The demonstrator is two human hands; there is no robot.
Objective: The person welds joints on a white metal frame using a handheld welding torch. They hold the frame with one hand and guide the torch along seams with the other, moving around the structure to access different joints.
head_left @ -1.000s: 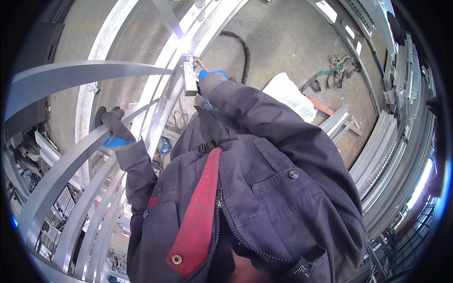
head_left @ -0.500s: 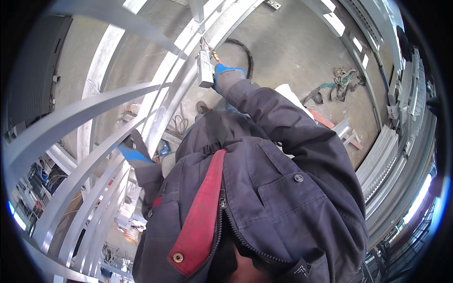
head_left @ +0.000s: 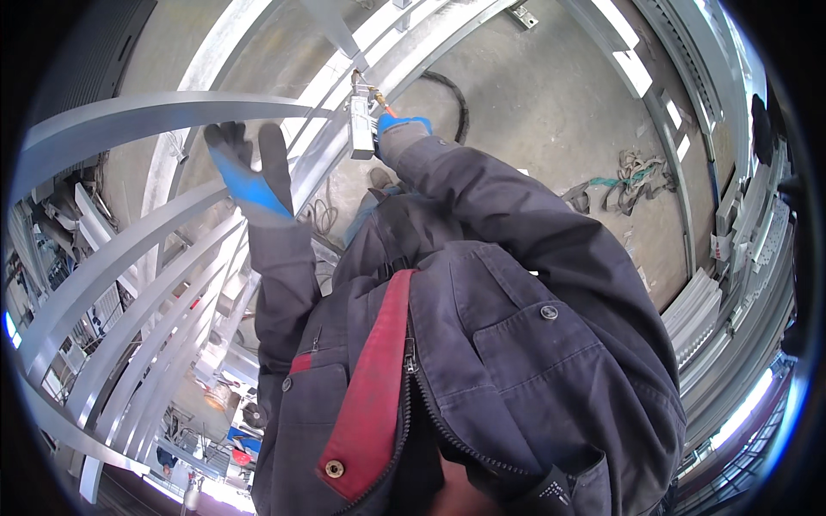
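Note:
My left hand (head_left: 251, 182), in a blue and grey glove, is raised with its fingers apart and holds nothing. It is between two long grey metal bars, close below the upper bar (head_left: 176, 109) and next to the end of the lower bar (head_left: 159, 230). My right hand (head_left: 403, 129), gloved alike, is closed at a boxy silver tool (head_left: 361, 129) with a brass fitting and a reddish part by the hand. Its fingers are mostly hidden behind the glove's back. The tool stands against a pale metal beam (head_left: 320, 155).
Several more curved-looking bars (head_left: 129, 344) run along the left. A black hose (head_left: 462, 107) lies on the concrete floor, with a heap of straps (head_left: 632, 182) further right. Metal profiles (head_left: 697, 318) are stacked at the right edge. Thin cable (head_left: 323, 215) lies below the beam.
My left hand has come up and forward from beside my body to between the bars, its fingers now showing spread. My right hand stays at the silver tool; the view has shifted slightly.

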